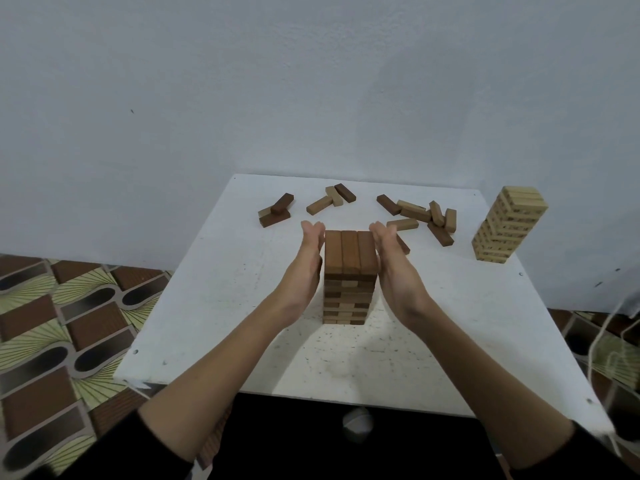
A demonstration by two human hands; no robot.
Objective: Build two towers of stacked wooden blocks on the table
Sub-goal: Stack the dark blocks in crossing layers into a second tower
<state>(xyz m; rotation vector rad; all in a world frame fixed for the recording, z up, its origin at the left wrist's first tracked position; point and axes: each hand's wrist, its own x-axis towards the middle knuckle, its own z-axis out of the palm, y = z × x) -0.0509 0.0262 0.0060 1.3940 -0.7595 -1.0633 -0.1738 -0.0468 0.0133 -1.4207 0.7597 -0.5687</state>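
A tower of brown and tan wooden blocks [349,271] stands in the middle of the white table [214,299], three brown blocks side by side on top. My left hand [306,265] lies flat against its left side, fingers straight. My right hand [394,268] is flat along its right side in the same way. A second tower of pale blocks [509,225] stands at the table's right edge, its upper layers leaning right. Loose blocks lie behind the middle tower: a small group at back left [277,210], another at back centre [332,199], a larger pile at back right [424,216].
A pale wall rises directly behind the table. Patterned floor tiles [52,323] show to the left and right. A thin white cord [602,327] hangs past the table's right side. The table's near edge is just in front of my body.
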